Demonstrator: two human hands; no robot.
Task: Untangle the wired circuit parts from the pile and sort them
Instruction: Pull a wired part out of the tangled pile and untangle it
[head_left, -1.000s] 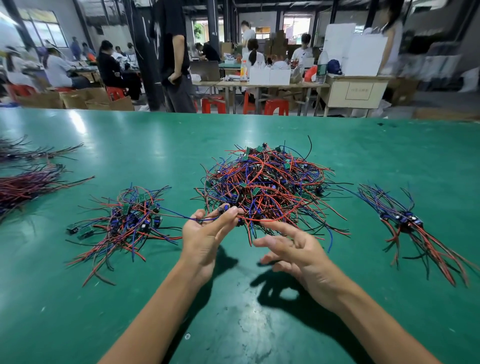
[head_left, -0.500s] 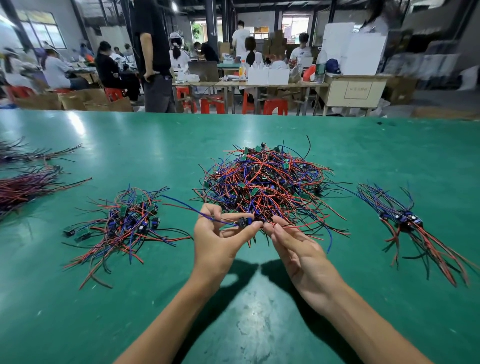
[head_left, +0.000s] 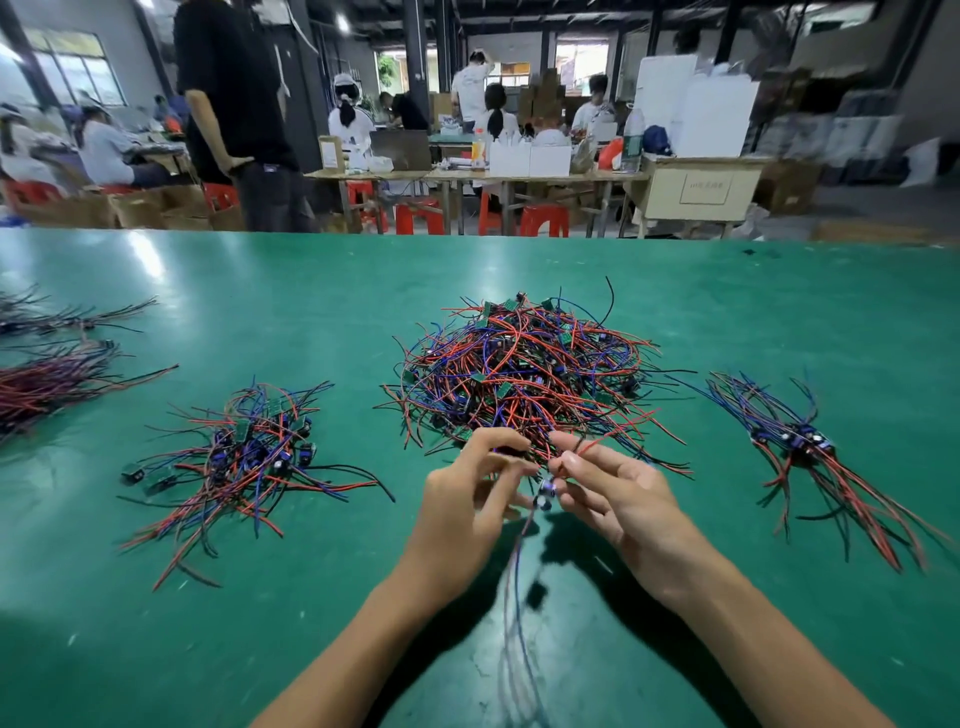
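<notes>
A big tangled pile (head_left: 524, 374) of red, blue and black wired circuit parts lies mid-table. Just in front of it my left hand (head_left: 467, 499) and my right hand (head_left: 618, 499) meet above the table. Between their fingertips hangs one wired circuit part (head_left: 545, 491), its blurred wires trailing down toward me. My right hand pinches a red wire near the part; my left hand's fingers curl around the part's other side. A smaller loose pile (head_left: 249, 457) lies to the left. A sorted bundle (head_left: 810, 452) lies to the right.
The green table (head_left: 260, 291) stretches wide. Two more wire bundles (head_left: 47, 374) lie at the far left edge. Behind the table a person in black (head_left: 234, 104) stands, and others sit at benches with red stools.
Both hands have lifted a single part out of the pile's front edge and drawn it toward me; its wires now dangle below the hands. The person in black has stepped left.
</notes>
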